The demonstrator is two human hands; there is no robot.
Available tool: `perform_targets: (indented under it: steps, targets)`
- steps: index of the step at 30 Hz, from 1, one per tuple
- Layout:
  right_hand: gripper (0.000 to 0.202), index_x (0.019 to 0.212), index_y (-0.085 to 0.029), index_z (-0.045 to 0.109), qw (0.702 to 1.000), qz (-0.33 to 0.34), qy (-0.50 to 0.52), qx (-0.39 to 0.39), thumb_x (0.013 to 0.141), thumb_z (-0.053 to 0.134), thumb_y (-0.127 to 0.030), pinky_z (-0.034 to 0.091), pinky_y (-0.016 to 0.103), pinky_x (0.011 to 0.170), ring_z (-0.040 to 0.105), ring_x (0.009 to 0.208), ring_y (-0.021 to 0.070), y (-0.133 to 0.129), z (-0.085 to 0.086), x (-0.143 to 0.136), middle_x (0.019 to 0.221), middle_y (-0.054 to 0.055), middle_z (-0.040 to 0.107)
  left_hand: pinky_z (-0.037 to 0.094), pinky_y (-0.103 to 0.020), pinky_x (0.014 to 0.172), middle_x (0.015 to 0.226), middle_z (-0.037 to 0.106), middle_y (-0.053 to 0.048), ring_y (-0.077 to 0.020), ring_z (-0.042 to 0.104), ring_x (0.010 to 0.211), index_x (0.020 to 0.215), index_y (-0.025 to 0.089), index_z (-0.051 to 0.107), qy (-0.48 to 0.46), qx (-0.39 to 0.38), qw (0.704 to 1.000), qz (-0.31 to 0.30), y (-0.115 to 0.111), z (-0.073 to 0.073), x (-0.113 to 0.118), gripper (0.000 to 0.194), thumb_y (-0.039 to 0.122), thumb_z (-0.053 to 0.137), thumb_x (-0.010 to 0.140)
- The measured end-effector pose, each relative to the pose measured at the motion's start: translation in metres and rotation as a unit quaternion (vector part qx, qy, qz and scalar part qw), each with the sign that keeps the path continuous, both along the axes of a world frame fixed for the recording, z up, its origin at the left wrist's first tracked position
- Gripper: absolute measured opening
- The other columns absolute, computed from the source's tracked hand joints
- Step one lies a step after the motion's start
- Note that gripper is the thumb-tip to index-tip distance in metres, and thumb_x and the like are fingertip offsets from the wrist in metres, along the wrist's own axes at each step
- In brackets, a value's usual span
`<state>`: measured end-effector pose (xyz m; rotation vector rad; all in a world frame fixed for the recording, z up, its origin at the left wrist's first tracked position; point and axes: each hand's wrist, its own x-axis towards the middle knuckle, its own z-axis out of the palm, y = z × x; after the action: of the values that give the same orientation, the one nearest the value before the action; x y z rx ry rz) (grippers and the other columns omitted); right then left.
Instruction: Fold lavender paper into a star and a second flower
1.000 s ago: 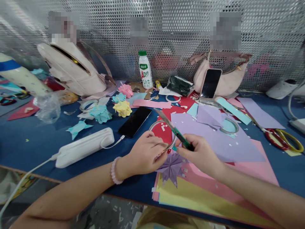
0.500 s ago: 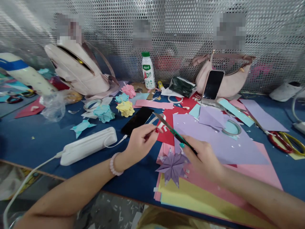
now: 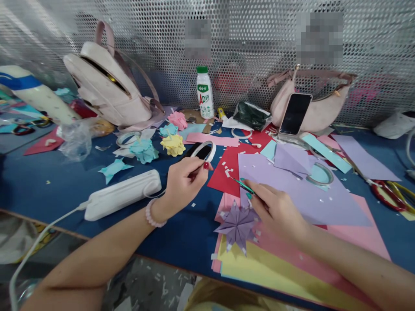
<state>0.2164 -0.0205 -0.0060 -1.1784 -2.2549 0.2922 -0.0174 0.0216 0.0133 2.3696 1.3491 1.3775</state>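
My left hand [image 3: 189, 179] is closed around a roll of white tape [image 3: 212, 152], which stands up above the finger and thumb. Between the fingers of my right hand [image 3: 275, 209] is a utility knife [image 3: 244, 185] with a green-and-black handle, seen almost edge-on. Its tip points at small white tape bits [image 3: 227, 170] on a red sheet [image 3: 223, 181]. Just below and left of the right hand lies a purple folded paper star [image 3: 236, 225], with white bits on its points. A dark phone [image 3: 202, 152] is partly hidden behind the left hand and the tape.
Purple paper [image 3: 285, 198], pink paper [image 3: 359, 233] and yellow paper [image 3: 246, 265] overlap on the right. A white power bank [image 3: 123, 194] with a cable lies left. Folded paper pieces [image 3: 173, 144], a bottle [image 3: 205, 97], bags [image 3: 110, 86] and scissors [image 3: 385, 196] stand or lie farther out.
The tape roll now shows upright in my left hand. My right hand has turned the knife, which now appears short and lies lower, away from the left hand.
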Motion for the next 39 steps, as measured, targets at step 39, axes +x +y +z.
perform_targets:
  steps: [39]
  targets:
    - [0.037,0.127,-0.016,0.053,0.982,-0.082,-0.170,0.021,0.095,0.037,-0.022,0.038,0.027,0.050,0.062,0.059,0.0183,0.022,-0.010,0.012,0.085,0.008,0.067,0.043,-0.028,0.062,0.049,0.044,0.003,-0.0110,0.038,0.046,0.059,0.019,0.048,0.071,0.137,0.988,-0.020,-0.004,0.009,-0.005,0.026,0.013,0.046,0.085]
